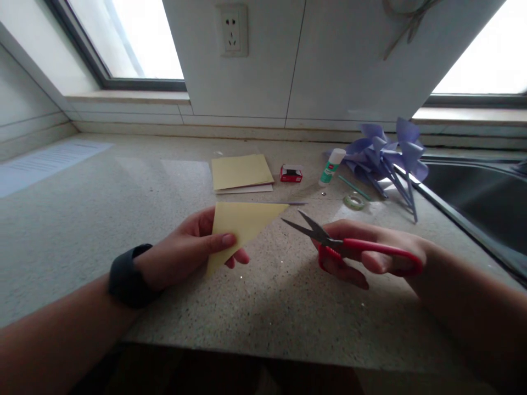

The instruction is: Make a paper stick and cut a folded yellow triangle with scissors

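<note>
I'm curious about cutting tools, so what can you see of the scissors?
The scissors have red handles, plastic by their look, and grey metallic blades. They are partly open, gripped in the right hand above the countertop. Their tips point left toward the yellow paper triangle but appear not to touch it.

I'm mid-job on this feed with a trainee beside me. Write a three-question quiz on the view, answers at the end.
1. Which hand holds the yellow paper triangle?
2. True or false: the red-handled scissors are fully closed.
3. Multiple choice: which of these is between the small red box and the purple pinwheels?
A) the wall socket
B) the glue stick
C) the printed sheet

Key:
1. The left hand.
2. False; they are spread open.
3. B.
</note>
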{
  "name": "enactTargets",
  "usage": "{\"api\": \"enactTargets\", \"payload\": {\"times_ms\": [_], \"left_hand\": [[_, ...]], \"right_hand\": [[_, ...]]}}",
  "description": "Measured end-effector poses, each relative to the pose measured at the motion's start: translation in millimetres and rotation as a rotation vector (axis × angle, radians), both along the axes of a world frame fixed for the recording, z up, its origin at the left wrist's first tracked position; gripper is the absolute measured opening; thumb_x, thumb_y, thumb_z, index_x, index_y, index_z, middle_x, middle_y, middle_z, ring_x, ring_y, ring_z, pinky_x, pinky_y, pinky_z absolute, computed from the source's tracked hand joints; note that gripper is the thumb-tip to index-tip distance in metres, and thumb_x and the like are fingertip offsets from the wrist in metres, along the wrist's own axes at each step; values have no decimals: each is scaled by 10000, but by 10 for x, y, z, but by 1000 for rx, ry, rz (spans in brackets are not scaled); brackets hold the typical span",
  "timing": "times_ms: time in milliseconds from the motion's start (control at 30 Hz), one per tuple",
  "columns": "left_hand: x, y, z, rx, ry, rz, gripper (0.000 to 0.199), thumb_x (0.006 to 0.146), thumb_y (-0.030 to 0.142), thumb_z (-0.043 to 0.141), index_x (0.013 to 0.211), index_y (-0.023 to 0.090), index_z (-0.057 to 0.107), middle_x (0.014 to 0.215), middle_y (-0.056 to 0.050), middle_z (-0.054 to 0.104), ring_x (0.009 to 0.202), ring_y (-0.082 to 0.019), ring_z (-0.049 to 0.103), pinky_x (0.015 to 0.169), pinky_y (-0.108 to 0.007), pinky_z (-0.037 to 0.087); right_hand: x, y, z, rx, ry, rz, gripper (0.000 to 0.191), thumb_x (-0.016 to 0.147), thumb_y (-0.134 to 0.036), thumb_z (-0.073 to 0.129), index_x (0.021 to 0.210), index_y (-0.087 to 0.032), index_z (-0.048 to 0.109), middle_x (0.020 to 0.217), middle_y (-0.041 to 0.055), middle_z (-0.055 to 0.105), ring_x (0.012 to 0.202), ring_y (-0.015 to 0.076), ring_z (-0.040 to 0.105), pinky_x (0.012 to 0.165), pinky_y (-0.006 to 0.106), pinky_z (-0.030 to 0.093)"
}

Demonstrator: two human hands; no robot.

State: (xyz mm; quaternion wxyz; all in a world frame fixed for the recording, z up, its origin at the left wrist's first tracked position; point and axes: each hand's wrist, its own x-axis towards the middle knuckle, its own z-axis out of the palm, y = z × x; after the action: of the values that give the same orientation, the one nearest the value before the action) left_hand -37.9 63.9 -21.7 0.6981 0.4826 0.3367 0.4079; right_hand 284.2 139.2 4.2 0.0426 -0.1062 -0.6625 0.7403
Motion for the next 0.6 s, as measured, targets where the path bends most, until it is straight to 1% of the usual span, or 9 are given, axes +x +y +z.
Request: {"api": "enactTargets", "payload": {"times_ms": [67,100,133,200,267,333,367,500,600], "left_hand": [[12,5,10,3,-30,-14,265,879,322,757,1104,205,678,803,-34,760,650,-88,691,606,-132,537],[21,8,18,6,-45,-18,249,883,325,752,1088,203,680,784,-30,754,645,-85,687,599,-127,532],[29,12,26,10,-59,-19,237,886,326,748,1075,201,681,767,-28,748,641,-85,683,593,-124,529],[43,21,36,9,-80,-9,218,887,325,745,1051,198,679,748,-22,739,632,-85,679,583,-124,527],[50,29,38,-1,-97,7,206,886,321,744,1037,199,675,740,-17,732,625,-87,676,584,-132,534],[53,36,36,-5,-111,19,205,885,317,742,1038,200,672,729,-13,724,626,-90,674,592,-141,541],[53,38,36,-4,-116,22,210,884,316,743,1042,200,670,723,-11,720,623,-91,673,591,-144,543],[50,38,40,-17,-103,37,219,868,306,755,1026,191,658,715,-4,709,603,-93,666,573,-149,540],[46,28,45,-42,-87,52,225,871,309,747,1027,185,641,720,-8,709,597,-93,667,572,-150,531]], "right_hand": [[-26,-43,18,65,71,-12,494,856,-647,638,931,-163,574,723,-17,528,556,86,485,508,211,399],[-42,-60,26,128,84,-54,493,863,-654,621,941,-169,570,734,-14,531,566,92,486,518,221,401],[-61,-74,32,221,73,-136,476,870,-644,617,946,-177,562,750,-12,533,587,99,489,531,230,403],[-100,-89,34,527,6,-386,416,859,-583,663,927,-191,542,770,-12,528,627,112,490,555,243,405],[-135,-92,28,936,-101,-633,368,829,-507,718,893,-199,528,751,-15,529,636,125,488,578,264,405],[-156,-89,27,1289,-176,-769,330,816,-450,730,886,-197,530,718,-18,543,617,136,499,598,291,403],[-159,-88,33,1418,-188,-801,316,816,-435,724,894,-194,535,705,-19,552,602,139,508,606,302,402],[-140,-93,90,1741,-153,-899,262,810,-377,706,908,-186,554,669,-22,597,548,148,546,634,331,397],[-125,-105,133,1857,-143,-937,253,795,-361,709,922,-189,573,675,-13,636,548,170,593,652,349,393]]}}
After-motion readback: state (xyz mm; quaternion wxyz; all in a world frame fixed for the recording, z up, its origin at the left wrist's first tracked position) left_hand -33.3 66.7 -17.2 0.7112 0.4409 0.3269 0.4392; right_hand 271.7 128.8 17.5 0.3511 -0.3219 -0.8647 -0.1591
